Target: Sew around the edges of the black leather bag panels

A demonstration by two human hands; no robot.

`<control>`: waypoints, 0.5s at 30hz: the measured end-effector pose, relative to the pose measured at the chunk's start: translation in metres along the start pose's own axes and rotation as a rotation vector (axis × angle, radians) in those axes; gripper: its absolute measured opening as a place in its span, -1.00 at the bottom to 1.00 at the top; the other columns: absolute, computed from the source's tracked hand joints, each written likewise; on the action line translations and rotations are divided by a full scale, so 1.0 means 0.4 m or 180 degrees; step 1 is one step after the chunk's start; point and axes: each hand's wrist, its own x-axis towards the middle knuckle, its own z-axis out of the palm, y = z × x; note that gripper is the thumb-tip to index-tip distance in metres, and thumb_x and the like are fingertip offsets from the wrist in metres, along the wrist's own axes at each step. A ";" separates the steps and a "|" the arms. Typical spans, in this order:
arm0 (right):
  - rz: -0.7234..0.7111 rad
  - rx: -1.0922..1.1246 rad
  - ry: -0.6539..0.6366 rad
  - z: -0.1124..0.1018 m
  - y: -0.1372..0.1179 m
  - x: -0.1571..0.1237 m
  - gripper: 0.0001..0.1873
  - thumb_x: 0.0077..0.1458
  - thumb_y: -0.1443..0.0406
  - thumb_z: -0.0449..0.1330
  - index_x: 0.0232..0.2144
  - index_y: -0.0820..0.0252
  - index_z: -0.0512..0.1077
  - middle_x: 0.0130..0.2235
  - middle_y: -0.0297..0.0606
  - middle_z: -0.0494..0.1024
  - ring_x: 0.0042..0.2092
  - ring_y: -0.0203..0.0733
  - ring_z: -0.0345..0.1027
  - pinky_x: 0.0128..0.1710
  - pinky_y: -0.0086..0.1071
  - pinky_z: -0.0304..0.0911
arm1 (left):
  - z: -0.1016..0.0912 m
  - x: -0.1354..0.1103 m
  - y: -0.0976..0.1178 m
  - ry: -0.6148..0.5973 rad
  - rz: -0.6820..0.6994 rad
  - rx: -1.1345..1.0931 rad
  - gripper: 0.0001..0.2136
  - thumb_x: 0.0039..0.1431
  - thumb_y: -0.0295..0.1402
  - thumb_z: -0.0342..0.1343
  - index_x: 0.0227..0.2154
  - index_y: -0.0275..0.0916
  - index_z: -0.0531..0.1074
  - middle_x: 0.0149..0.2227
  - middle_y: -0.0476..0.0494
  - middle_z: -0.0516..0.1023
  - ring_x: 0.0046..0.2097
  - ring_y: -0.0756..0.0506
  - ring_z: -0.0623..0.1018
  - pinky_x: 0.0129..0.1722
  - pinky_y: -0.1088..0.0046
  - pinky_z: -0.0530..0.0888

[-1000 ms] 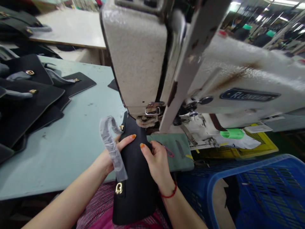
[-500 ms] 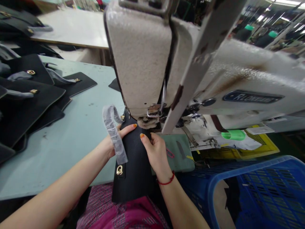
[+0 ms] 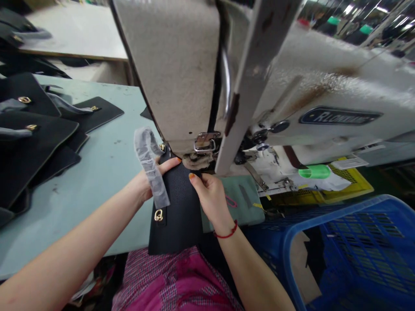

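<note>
Two hands press a black panel under a sewing machine.

The panel lies just below the machine head, its top edge tucked beneath the presser foot and its lower end hanging off the table over a pink lap. The left hand rests flat on the panel's left edge, fingers stretched, with the wrapped handle draped over it. The right hand curls loosely, its fingertips pinning the panel's right side. Left of the machine lies a stack of panels; to the right sits a blue crate.
</note>
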 end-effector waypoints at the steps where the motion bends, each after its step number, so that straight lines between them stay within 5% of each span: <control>1: 0.0021 -0.0004 -0.0026 -0.004 0.000 0.000 -0.50 0.19 0.00 0.14 -0.62 0.19 0.19 -0.58 -0.42 0.11 -0.52 -0.38 0.01 -0.54 -0.46 -0.08 | 0.000 -0.005 0.008 -0.0017 0.0027 0.0078 -0.35 -0.19 -0.18 0.48 0.02 -0.26 0.50 -0.03 -0.31 0.64 -0.20 -0.24 0.69 -0.30 0.36 0.65; 7: 0.0265 0.0061 -0.0011 -0.031 -0.007 0.004 -0.53 0.20 -0.04 0.11 -0.53 0.21 0.35 -0.55 -0.32 0.39 -0.54 -0.30 0.32 -0.56 -0.49 0.13 | -0.001 -0.062 0.046 -0.0389 -0.0308 0.0139 -0.44 -0.15 -0.25 0.48 -0.03 -0.29 0.52 -0.08 -0.24 0.67 -0.21 -0.19 0.67 -0.29 0.37 0.64; 15: 0.0238 0.0127 -0.0082 -0.032 -0.013 0.014 -0.56 0.19 0.01 0.10 -0.54 0.21 0.38 -0.56 -0.29 0.45 -0.53 -0.27 0.36 -0.59 -0.48 0.20 | 0.017 -0.061 0.033 -0.0724 -0.0763 -0.0340 -0.72 0.01 -0.41 0.35 -0.19 -0.42 0.56 -0.37 -0.26 0.69 -0.39 -0.18 0.66 -0.36 0.31 0.63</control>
